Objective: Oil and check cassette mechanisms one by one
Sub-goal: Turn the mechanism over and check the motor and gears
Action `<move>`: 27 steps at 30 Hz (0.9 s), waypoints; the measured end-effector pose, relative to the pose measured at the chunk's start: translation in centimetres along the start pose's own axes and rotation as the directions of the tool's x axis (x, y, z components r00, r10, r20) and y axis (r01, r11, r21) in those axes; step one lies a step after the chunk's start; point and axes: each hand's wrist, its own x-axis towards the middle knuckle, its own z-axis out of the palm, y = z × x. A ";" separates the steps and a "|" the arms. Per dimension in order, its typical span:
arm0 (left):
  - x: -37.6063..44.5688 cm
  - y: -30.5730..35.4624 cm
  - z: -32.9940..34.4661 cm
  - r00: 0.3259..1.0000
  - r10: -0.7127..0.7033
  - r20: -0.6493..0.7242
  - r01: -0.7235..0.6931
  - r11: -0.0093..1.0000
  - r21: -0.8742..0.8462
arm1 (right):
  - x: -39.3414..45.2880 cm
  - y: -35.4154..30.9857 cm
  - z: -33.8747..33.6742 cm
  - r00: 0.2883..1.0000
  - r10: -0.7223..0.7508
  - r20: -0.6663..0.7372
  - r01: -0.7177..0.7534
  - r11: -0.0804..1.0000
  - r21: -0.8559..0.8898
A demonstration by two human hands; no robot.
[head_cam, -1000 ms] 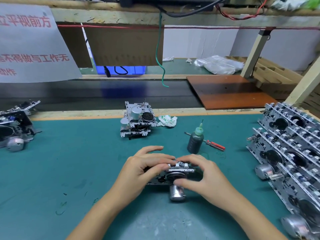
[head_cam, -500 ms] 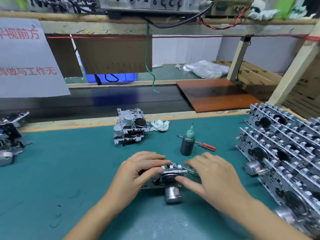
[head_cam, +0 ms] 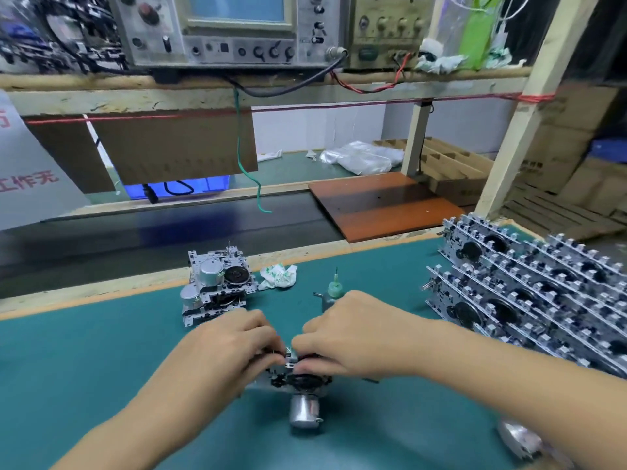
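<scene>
Our right hand and left hand both pinch the silver metal cassette mechanism at lower centre, with the green-capped dark oil bottle just behind our right hand, the nearer one.

Pretty cluttered workshop bench here – teal mat up front with a wooden edge, then a dark conveyor belt running behind it. A rough wooden shelf overhead carries an old oscilloscope and a second test box, with cardboard sheets hanging under it. Further back – a white wall, a reddish-brown board and stacked cardboard boxes off to the right.
</scene>
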 end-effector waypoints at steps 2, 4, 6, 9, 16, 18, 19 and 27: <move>2.8 0.2 -1.5 0.998 0.055 0.028 -0.056 0.998 0.031 | -1.1 1.2 -2.1 0.997 0.068 -0.040 -0.065 0.995 0.074; 6.9 0.5 -3.3 0.995 0.088 0.051 -0.087 0.996 -0.024 | -2.6 3.3 -4.9 0.977 0.193 -0.090 -0.178 0.972 0.152; 12.1 1.2 -4.7 0.986 0.151 0.068 -0.148 0.988 -0.047 | -4.3 5.9 -7.6 0.946 0.292 -0.145 -0.268 0.950 0.162; 20.5 2.5 -4.7 0.956 0.260 0.137 -0.258 0.966 -0.029 | -6.9 10.3 -9.8 0.895 0.398 -0.201 -0.373 0.915 0.152; 32.7 4.3 3.5 0.929 0.319 0.188 -0.353 0.916 0.191 | -11.9 19.0 -5.2 0.743 0.651 -0.153 -0.651 0.757 0.058; 34.0 4.0 6.4 0.927 0.308 0.216 -0.355 0.906 0.230 | -12.5 20.4 -2.8 0.704 0.696 -0.138 -0.703 0.711 -0.002; 34.5 3.8 7.8 0.923 0.307 0.234 -0.361 0.900 0.244 | -12.7 20.9 -1.7 0.687 0.715 -0.132 -0.724 0.689 -0.037; 35.6 3.7 13.6 0.907 0.264 0.327 -0.326 0.933 0.153 | -14.2 21.9 2.6 0.636 0.771 -0.042 -0.768 0.626 -0.134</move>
